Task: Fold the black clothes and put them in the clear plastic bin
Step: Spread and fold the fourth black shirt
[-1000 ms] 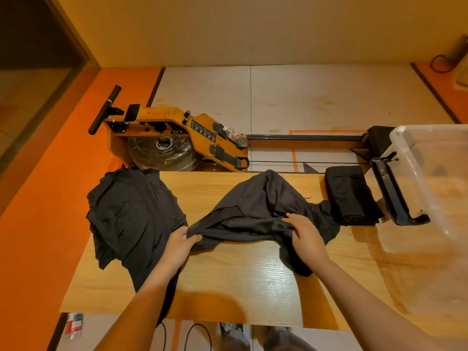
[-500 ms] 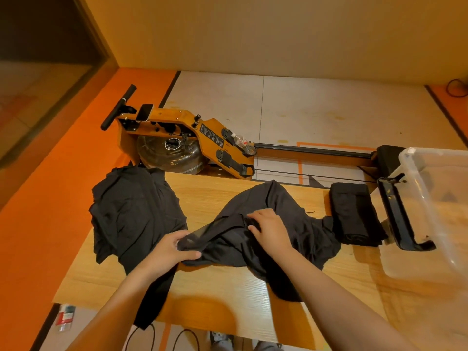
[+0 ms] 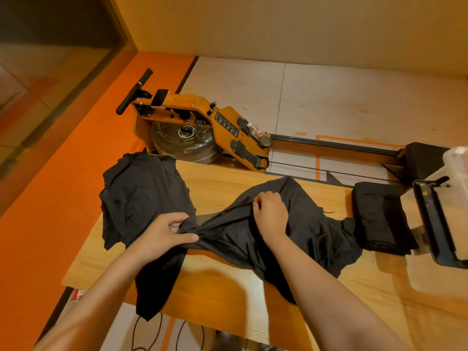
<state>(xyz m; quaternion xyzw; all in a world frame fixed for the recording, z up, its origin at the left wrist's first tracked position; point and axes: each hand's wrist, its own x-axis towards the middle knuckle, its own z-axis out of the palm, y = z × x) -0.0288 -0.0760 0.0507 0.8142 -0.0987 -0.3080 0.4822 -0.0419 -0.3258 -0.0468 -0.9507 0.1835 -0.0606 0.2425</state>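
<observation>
A crumpled black garment [image 3: 311, 224] lies across the middle of the wooden table [image 3: 228, 287]. My left hand [image 3: 162, 231] pinches its left end between thumb and fingers. My right hand [image 3: 269, 212] grips a bunch of the cloth near the garment's upper middle, fingers curled into the fabric. Another loose black garment [image 3: 141, 196] lies heaped at the table's left, one part hanging over the front edge. A folded black piece [image 3: 379, 216] rests at the right, beside the clear plastic bin [image 3: 458, 163], which shows only at the frame's right edge.
The bin's black-framed lid [image 3: 435, 224] lies on the table beside the folded piece. A wooden rowing machine [image 3: 202, 127] with a water tank and a bottle stands on the floor just behind the table. Cables [image 3: 152, 333] run on the floor under the front edge.
My right hand has moved from the garment's near right edge up and left to its upper middle and bunched the cloth. My left hand still holds the left end. The view has shifted right.
</observation>
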